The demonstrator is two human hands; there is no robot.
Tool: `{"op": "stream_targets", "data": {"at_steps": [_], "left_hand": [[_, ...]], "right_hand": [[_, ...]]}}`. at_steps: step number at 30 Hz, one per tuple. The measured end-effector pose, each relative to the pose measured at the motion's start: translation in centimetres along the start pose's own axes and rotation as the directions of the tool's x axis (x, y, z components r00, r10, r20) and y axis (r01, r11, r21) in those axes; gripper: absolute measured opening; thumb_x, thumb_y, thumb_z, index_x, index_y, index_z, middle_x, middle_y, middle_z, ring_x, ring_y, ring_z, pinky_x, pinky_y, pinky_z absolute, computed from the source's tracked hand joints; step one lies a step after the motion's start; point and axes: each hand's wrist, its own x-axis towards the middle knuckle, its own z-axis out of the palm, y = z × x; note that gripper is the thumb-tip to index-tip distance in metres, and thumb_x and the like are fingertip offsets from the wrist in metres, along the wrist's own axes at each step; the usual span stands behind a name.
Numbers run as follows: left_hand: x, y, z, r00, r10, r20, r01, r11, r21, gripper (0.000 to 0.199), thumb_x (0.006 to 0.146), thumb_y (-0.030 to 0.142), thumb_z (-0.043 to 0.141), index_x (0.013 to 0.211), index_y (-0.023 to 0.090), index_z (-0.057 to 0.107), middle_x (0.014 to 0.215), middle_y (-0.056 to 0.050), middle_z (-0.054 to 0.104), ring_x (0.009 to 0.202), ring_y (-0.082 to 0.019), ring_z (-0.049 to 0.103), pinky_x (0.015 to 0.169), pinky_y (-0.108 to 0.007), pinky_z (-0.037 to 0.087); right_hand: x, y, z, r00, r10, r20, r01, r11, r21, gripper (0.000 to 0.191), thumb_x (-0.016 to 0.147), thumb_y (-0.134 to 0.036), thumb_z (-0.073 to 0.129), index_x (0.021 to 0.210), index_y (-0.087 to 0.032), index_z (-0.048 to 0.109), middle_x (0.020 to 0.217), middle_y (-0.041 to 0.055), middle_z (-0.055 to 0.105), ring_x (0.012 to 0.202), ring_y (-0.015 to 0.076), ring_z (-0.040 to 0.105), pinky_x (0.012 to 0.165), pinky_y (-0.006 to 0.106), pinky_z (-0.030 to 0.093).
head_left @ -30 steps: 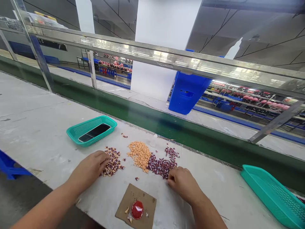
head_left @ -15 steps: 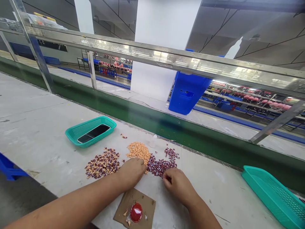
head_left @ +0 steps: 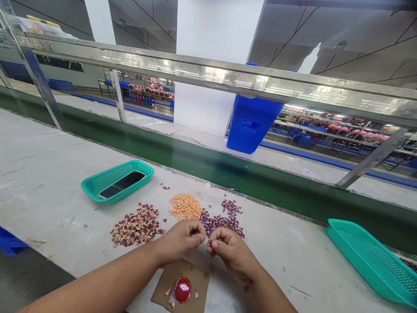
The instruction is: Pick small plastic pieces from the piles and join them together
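My left hand (head_left: 184,239) and my right hand (head_left: 233,254) are almost fingertip to fingertip above the worktable, each closed in a pinch. Whatever the fingers hold is too small or hidden to name. Just beyond them lie a heap of small orange pieces (head_left: 185,206) and a heap of dark maroon pieces (head_left: 219,222). To the left is a pile of two-coloured maroon and orange pieces (head_left: 137,224). Below my hands, a brown cardboard square (head_left: 197,284) carries a round, shiny red object (head_left: 183,290) with a few scraps around it.
A green perforated basket (head_left: 94,198) with a phone (head_left: 122,184) in it stands at the left. Another green basket (head_left: 361,256) is at the right edge. Behind runs a green belt (head_left: 156,141), under a metal rail (head_left: 195,71), with a blue bin (head_left: 250,124) beyond.
Both hands have drawn back from the orange and maroon heaps and come together, fingertips pinched. The view has shifted slightly.
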Motion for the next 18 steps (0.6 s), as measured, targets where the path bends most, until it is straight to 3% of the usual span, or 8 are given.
{"op": "stream_targets", "data": {"at_steps": [3,6,8,10,12,14,16,18], "left_hand": [[-1.1,0.6,0.7,0.999,-0.035,0.037,0.044,0.957,-0.286,0.017,0.083,0.025,0.041,0.083,0.016,0.055,0.075,-0.001,0.066,0.065,-0.012,0.057,0.06,-0.023,0.044],[-1.9,0.4,1.0,0.992,-0.055,0.115,0.119,0.729,-0.674,0.017,0.073,0.031,0.06,0.078,0.016,0.055,0.075,-0.001,0.066,0.068,-0.012,0.056,0.064,-0.024,0.041],[-2.3,0.1,1.0,0.986,-0.055,0.159,0.16,0.601,-0.783,0.022,0.067,0.032,0.069,0.072,0.016,0.055,0.07,0.0,0.066,0.065,-0.012,0.055,0.062,-0.024,0.039],[-2.8,-0.3,1.0,0.981,-0.077,0.179,0.191,0.553,-0.811,0.025,0.065,0.034,0.071,0.07,0.016,0.054,0.066,0.0,0.065,0.061,-0.011,0.053,0.059,-0.023,0.036],[-3.4,-0.7,0.9,0.98,-0.123,0.159,0.201,0.539,-0.818,0.025,0.066,0.033,0.071,0.069,0.016,0.054,0.061,0.001,0.062,0.056,-0.01,0.051,0.057,-0.022,0.035],[-4.0,-1.0,0.8,0.976,-0.192,0.099,0.188,0.532,-0.826,0.022,0.066,0.029,0.07,0.068,0.016,0.053,0.056,0.004,0.057,0.053,-0.009,0.048,0.055,-0.022,0.034],[-4.8,-1.2,0.8,0.966,-0.257,0.038,0.17,0.516,-0.839,0.018,0.066,0.026,0.068,0.066,0.016,0.053,0.055,0.006,0.052,0.051,-0.008,0.046,0.053,-0.021,0.033],[-5.5,-1.2,0.9,0.953,-0.302,0.01,0.164,0.489,-0.857,0.015,0.067,0.024,0.066,0.066,0.016,0.054,0.057,0.005,0.052,0.051,-0.007,0.044,0.053,-0.02,0.032]], "right_hand": [[-0.3,0.1,0.8,0.999,0.034,0.035,-0.04,0.981,0.187,0.03,0.063,-0.04,0.077,0.071,-0.017,0.059,0.061,-0.0011,0.062,0.057,0.0118,0.055,0.059,0.024,0.04],[-0.5,0.2,1.4,0.997,0.036,0.067,-0.052,0.963,0.264,0.028,0.063,-0.036,0.079,0.069,-0.017,0.06,0.061,-0.0006,0.063,0.058,0.012,0.056,0.061,0.025,0.04],[-0.6,0.2,1.8,0.994,0.024,0.106,-0.052,0.961,0.273,0.027,0.063,-0.036,0.079,0.069,-0.017,0.061,0.06,-0.0005,0.063,0.059,0.013,0.057,0.063,0.027,0.041],[-0.8,0.1,2.1,0.988,0.005,0.155,-0.041,0.973,0.228,0.026,0.065,-0.038,0.076,0.069,-0.017,0.061,0.06,-0.0006,0.063,0.061,0.0143,0.058,0.066,0.029,0.043],[-1.1,-0.1,2.6,0.981,-0.012,0.191,-0.001,0.998,0.069,0.02,0.07,-0.035,0.071,0.069,-0.018,0.061,0.062,-0.0005,0.064,0.062,0.0151,0.059,0.066,0.029,0.044],[-1.5,-0.4,3.2,0.98,-0.028,0.196,0.07,0.975,-0.212,0.009,0.073,-0.024,0.064,0.066,-0.019,0.061,0.065,-0.0006,0.064,0.064,0.0151,0.059,0.064,0.028,0.043],[-1.8,-0.5,3.8,0.976,-0.072,0.204,0.165,0.858,-0.487,0.012,0.07,-0.01,0.058,0.064,-0.019,0.062,0.068,-0.0008,0.065,0.07,0.0156,0.058,0.066,0.027,0.042],[-2.0,-0.4,4.3,0.957,-0.129,0.258,0.269,0.723,-0.636,0.021,0.065,-0.001,0.055,0.064,-0.02,0.063,0.072,-0.0008,0.065,0.076,0.0165,0.058,0.072,0.028,0.041]]}}
